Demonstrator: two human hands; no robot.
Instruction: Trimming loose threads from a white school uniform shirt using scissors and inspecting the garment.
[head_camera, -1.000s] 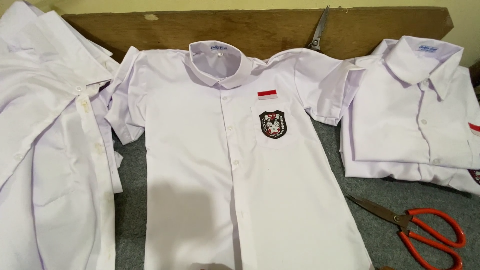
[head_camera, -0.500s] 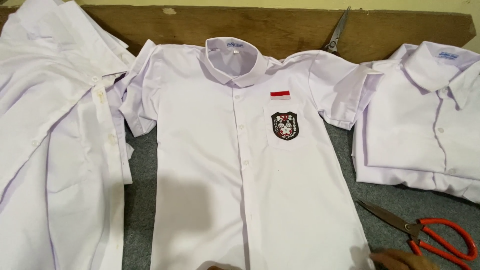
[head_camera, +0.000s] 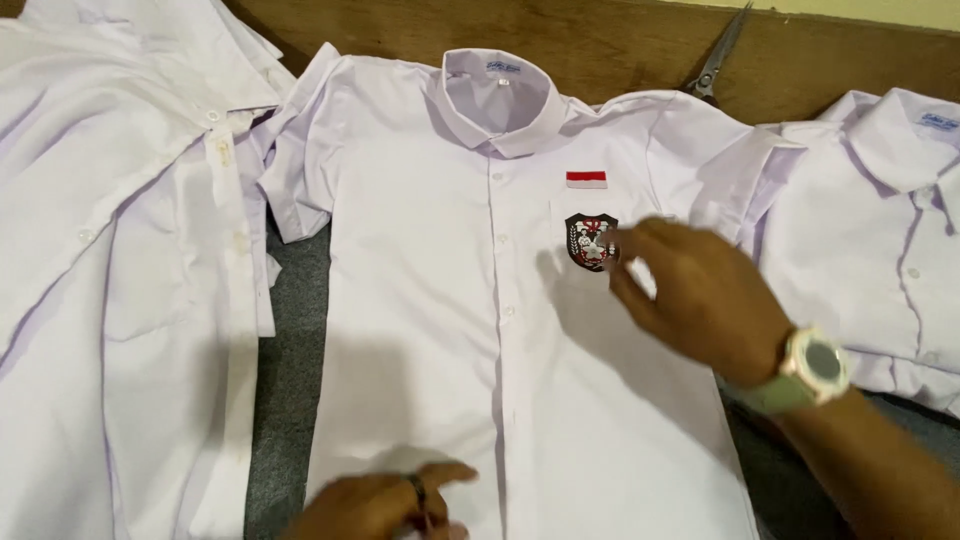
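Grey table, white shirt (head_camera: 440, 330) collar away, open right hand (head_camera: 700, 295) at badge (head_camera: 590, 241), left hand (head_camera: 375, 503) flat on hem

Grey felt-covered table (head_camera: 290, 400), three white shirts (head_camera: 450, 330) laid flat, wooden board (head_camera: 620, 50) behind

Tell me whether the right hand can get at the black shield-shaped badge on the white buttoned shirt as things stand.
Probably yes. The right hand hovers over the white buttoned shirt with its fingertips right beside the black shield-shaped badge, and nothing lies over the badge. The left hand is down at the hem, out of the way.
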